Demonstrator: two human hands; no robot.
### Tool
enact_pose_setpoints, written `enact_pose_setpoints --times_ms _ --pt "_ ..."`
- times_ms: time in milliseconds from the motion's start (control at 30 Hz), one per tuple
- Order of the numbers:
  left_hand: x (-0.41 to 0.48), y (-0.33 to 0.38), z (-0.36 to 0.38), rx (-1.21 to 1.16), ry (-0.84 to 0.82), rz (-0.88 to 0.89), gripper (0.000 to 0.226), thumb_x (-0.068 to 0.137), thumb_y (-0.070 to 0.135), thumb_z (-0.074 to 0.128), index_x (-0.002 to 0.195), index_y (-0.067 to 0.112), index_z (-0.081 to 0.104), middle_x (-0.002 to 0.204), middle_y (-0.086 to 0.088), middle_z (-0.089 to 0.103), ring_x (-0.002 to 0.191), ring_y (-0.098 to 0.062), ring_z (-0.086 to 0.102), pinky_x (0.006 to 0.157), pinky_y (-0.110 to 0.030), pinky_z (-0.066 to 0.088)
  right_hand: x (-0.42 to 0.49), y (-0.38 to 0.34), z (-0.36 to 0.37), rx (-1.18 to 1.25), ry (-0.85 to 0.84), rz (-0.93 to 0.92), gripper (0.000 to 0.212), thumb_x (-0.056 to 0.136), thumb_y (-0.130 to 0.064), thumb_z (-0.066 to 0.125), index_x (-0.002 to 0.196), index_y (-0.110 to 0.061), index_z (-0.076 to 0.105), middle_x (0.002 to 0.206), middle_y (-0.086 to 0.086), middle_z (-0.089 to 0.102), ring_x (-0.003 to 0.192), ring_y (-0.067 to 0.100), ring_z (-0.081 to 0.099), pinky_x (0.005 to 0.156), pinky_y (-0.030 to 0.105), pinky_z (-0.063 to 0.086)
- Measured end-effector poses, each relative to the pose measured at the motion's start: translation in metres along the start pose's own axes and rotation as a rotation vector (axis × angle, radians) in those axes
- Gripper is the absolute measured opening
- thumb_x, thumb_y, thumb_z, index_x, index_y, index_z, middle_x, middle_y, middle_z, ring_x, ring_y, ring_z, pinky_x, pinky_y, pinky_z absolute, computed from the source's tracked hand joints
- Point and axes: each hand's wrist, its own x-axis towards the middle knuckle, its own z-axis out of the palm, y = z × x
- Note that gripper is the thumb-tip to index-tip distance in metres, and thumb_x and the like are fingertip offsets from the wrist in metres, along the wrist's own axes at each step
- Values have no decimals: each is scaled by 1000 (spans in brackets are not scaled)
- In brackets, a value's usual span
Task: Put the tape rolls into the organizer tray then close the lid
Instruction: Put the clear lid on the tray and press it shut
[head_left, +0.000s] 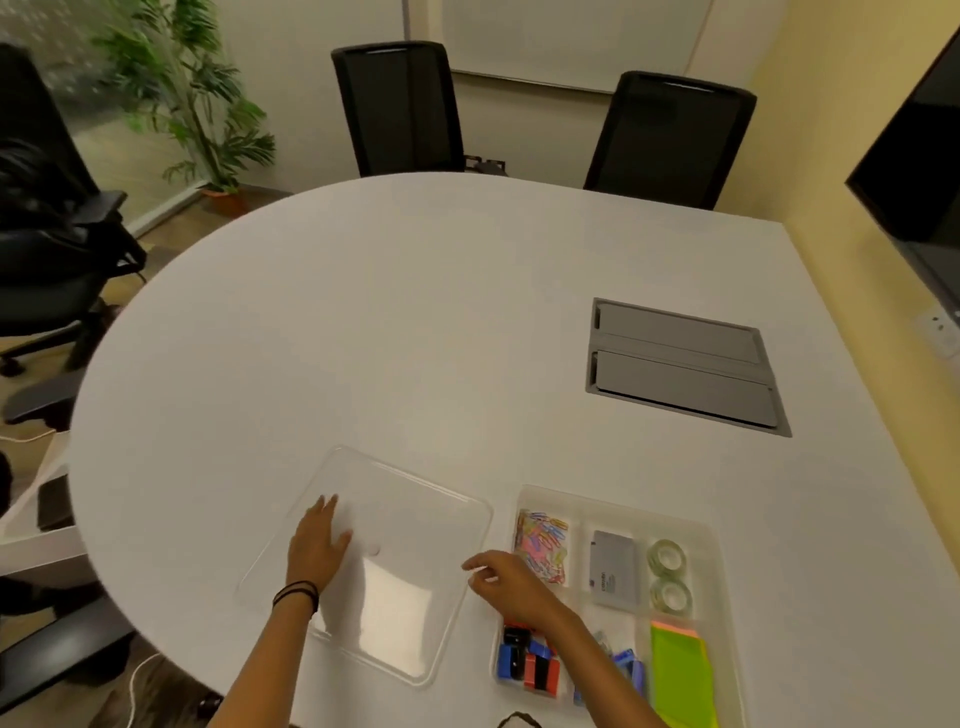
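Note:
Two clear tape rolls (668, 574) lie one behind the other in the right-hand compartment of the clear organizer tray (613, 500) at the table's near right. The transparent lid (415, 519) lies flat on the table to the tray's left. My left hand (318, 545) rests flat on the lid's left part, fingers spread. My right hand (506, 579) hovers at the lid's right edge, between lid and tray, thumb and fingers curled close at that edge; whether they pinch it is unclear.
The tray also holds coloured paper clips (543, 540), a grey box (613, 569), binder clips (524, 660) and green sticky notes (678, 670). A grey cable hatch (680, 364) is set into the white table (363, 312). Black chairs (400, 104) stand beyond it, a screen (919, 156) at right.

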Motion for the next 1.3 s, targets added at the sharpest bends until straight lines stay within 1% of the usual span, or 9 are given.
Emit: enact_pose_setpoints --times_ms 133,200,300,533,800,933,1000,1133,1300 --pt "-1 -37 -15 135 -67 -166 65 95 28 53 148 10 18 158 -19 11 146 -34 11 118 -50 17 8 2 19 -240 -86 -11 40 97 -20 44 137 -15 40 155 11 21 140 22 28 116 32 23" --pt "-1 -48 -21 90 -59 -201 64 95 25 53 147 8 20 156 -21 16 144 -36 18 118 -49 20 13 2 23 -330 -72 14 43 98 -11 39 140 -15 34 158 15 9 140 24 29 114 31 27" --pt "1 -57 -27 -9 -33 -233 59 95 18 52 145 4 25 151 -25 26 136 -40 33 112 -51 30 21 -1 29 -436 -56 45 43 95 1 35 137 -10 35 156 20 13 130 29 43 107 34 39" --pt "18 -64 -41 -171 29 -296 53 94 12 53 142 3 31 132 -33 46 120 -47 46 104 -51 37 25 4 44 -380 -66 84 38 95 -1 38 132 -10 44 157 19 5 125 29 49 105 30 38" --pt "26 -70 -54 -345 89 -246 30 95 2 45 121 2 61 107 -22 68 99 -38 60 94 -43 47 30 2 42 -326 -41 51 41 96 -4 40 136 -12 39 157 19 3 141 23 28 112 21 23" --pt "26 -58 -73 -499 120 -209 27 97 -1 43 114 -1 63 87 -19 67 64 -19 61 48 -11 51 34 -1 33 -334 -92 9 48 96 -15 44 142 -18 30 158 17 3 145 23 17 116 28 18" --pt "28 -49 -84 -540 129 -157 26 97 -1 43 114 -1 63 87 -19 66 57 -9 63 43 -6 48 34 -1 27 -346 -109 18 52 97 -14 43 145 -20 23 158 14 3 146 22 13 118 31 14" --pt "29 -31 -110 -646 159 -55 27 98 2 46 120 -1 60 90 -19 67 66 -30 61 50 -10 54 32 -4 20 -370 52 -40 65 96 4 33 147 -20 3 158 7 -8 147 23 -1 119 30 10" --pt "26 -3 -138 -725 202 64 28 98 6 46 123 3 58 93 -19 65 67 -29 60 54 -10 56 23 -1 2 -474 293 -204 91 84 19 35 138 -31 -18 151 -8 -21 145 20 -14 118 32 6"
